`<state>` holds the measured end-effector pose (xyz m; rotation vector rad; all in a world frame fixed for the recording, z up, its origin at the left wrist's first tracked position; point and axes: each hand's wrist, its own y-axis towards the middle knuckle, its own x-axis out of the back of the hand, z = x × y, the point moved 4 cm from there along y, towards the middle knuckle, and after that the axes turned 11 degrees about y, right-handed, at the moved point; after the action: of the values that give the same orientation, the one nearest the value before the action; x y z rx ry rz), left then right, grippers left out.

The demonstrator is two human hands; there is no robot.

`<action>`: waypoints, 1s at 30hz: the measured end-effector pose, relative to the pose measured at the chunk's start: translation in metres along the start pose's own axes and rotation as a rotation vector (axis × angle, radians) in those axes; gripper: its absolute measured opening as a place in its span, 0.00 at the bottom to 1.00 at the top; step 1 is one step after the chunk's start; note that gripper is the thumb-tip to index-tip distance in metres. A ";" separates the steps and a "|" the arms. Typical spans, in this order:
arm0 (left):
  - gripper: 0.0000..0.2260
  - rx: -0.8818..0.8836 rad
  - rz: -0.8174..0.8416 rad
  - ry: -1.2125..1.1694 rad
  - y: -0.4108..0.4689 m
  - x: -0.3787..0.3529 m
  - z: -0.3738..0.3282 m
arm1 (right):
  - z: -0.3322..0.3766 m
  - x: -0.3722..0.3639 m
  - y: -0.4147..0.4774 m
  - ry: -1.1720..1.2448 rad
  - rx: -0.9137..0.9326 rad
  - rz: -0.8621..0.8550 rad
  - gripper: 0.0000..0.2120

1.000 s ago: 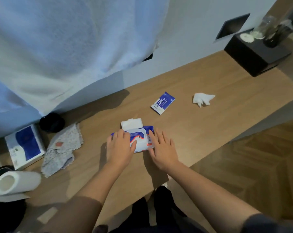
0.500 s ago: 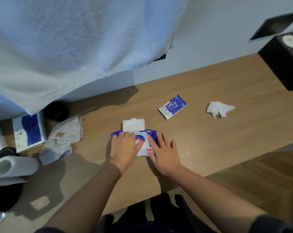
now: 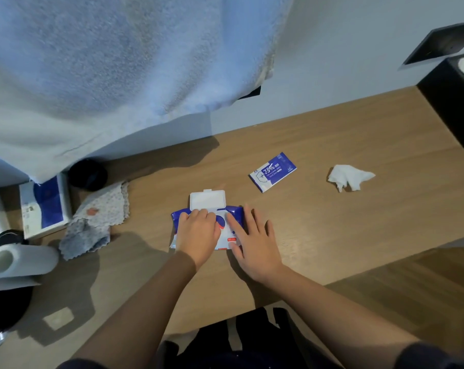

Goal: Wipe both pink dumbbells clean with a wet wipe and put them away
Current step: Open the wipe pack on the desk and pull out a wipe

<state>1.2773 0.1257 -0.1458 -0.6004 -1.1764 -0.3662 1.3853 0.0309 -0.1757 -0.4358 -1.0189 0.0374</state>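
**Wood desk [image 3: 332,222]: wet wipe pack [image 3: 222,227] under both hands**

Pack lies flat near desk's front edge, white flip lid [image 3: 208,199] open, tipped back. Left hand [image 3: 198,233] on pack's left half, fingers bent at the opening; can't tell if pinching. Right hand [image 3: 254,246] flat on pack's right end, fingers straight, spread. Far-right of pack: alcohol wipe sachet [image 3: 272,171], then crumpled white wipe [image 3: 349,177]. Left of pack: patterned cloth [image 3: 97,222].

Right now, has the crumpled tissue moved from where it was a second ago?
No. The crumpled tissue still lies to the right of the small blue packet, apart from it; only the camera view shifted.
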 end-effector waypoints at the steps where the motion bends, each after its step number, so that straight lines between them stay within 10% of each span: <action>1: 0.12 0.007 -0.004 -0.024 0.000 -0.002 0.000 | 0.002 0.001 0.001 0.000 0.030 0.006 0.30; 30: 0.15 0.229 -0.232 -1.187 -0.038 -0.028 0.048 | 0.004 0.003 0.009 -0.097 0.043 0.030 0.31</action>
<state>1.2097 0.1240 -0.1500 -0.4638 -2.4007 -0.0252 1.3854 0.0406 -0.1747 -0.4126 -1.1050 0.1080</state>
